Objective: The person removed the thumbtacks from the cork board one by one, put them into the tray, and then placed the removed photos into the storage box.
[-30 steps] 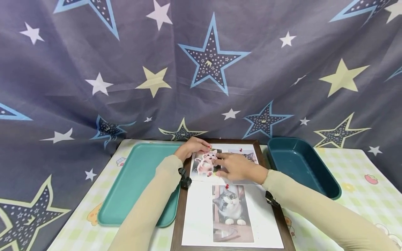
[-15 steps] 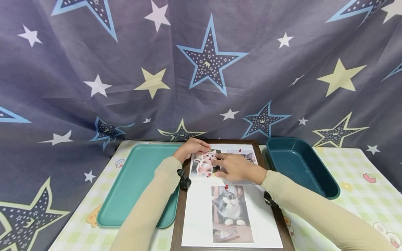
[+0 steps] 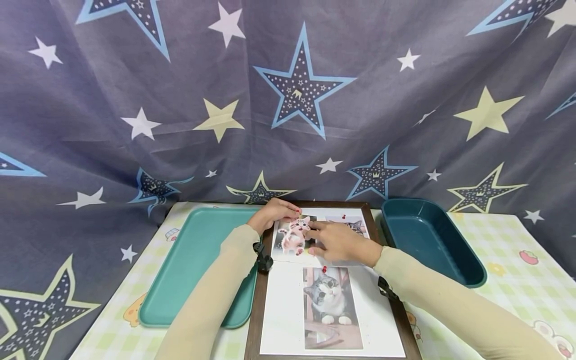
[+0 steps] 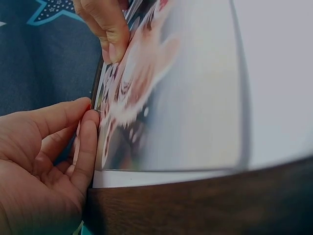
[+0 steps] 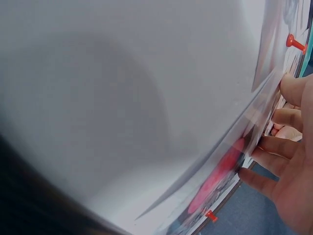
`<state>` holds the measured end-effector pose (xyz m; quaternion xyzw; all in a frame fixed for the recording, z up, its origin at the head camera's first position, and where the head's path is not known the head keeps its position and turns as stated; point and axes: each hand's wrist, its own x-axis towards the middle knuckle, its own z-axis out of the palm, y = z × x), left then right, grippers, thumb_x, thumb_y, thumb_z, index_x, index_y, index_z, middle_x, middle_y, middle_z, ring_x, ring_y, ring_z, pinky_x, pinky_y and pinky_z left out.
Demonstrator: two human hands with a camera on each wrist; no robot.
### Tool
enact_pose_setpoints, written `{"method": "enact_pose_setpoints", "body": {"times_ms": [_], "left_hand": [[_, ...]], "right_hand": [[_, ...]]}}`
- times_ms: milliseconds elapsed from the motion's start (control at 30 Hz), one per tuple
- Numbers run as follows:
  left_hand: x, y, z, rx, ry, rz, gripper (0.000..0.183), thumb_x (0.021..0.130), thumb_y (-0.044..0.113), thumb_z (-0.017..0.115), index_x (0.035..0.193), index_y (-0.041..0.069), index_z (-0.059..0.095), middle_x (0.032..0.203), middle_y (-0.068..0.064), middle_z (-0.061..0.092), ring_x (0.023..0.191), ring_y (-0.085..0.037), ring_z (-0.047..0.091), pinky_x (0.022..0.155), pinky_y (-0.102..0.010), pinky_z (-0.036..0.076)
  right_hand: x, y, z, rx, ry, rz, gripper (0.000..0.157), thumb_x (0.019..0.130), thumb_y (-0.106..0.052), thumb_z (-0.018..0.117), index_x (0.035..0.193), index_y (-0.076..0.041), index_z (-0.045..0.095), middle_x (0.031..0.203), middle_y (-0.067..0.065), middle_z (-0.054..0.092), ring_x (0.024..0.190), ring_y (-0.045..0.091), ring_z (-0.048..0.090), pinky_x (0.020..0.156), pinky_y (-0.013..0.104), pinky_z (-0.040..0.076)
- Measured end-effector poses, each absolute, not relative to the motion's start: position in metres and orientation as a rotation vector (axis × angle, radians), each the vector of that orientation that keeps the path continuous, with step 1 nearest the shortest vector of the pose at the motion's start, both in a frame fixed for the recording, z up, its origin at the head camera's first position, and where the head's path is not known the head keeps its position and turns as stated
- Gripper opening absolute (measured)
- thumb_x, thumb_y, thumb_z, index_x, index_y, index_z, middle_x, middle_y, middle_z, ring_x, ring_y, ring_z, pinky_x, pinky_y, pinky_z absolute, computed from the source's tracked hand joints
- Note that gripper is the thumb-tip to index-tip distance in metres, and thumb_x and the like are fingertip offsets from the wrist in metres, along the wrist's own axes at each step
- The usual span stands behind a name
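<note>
My left grip (image 3: 275, 213) pinches a pushpin (image 3: 299, 212) at the top of the kitten photo (image 3: 294, 239). My right grip (image 3: 340, 242), spread, touches it.

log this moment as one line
left hand: pinches red pushpin at top of kitten photo | right hand: touches kitten photo | lower cat photo: pinned at top

Cream sleeves (image 3: 213, 295), black wrist straps (image 3: 263, 257)

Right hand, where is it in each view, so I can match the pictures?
Head: right hand, just right of and below centre.
Left wrist: right hand, at the top edge, left of centre.
Right wrist: right hand, at the right edge, mostly lower half.
Shared landmark: white board, seen in all three.
</note>
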<state>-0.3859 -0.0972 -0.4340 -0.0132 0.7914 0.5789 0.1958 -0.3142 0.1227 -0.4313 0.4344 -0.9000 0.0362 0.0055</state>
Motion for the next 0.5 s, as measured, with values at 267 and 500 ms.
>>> {"method": "enact_pose_setpoints", "body": {"times_ms": [267,500], "left_hand": [[-0.3880,-0.1011,-0.4370,-0.030,2.170,1.679,0.029,0.097,0.013,0.071,0.124,0.004,0.072,0.127,-0.013,0.071,0.101,-0.015,0.072,0.091,-0.026,0.060],[-0.3891,-0.1015,-0.4348,-0.062,2.120,1.711,0.030,0.095,0.012,0.073,0.123,0.003,0.073,0.121,-0.011,0.074,0.088,-0.010,0.072,0.088,-0.025,0.061]], "right_hand": [[-0.3134,0.1228,-0.4321,1.338,-2.838,0.116,0.044,0.102,-0.039,0.059,0.137,-0.014,0.065,0.150,0.021,0.053,0.130,0.037,0.059,0.108,0.051,0.051],[-0.3117,0.1236,-0.4301,1.338,-2.839,0.140,0.043,0.101,-0.039,0.060,0.135,-0.014,0.066,0.150,0.022,0.053,0.131,0.038,0.059,0.108,0.052,0.050]]}}
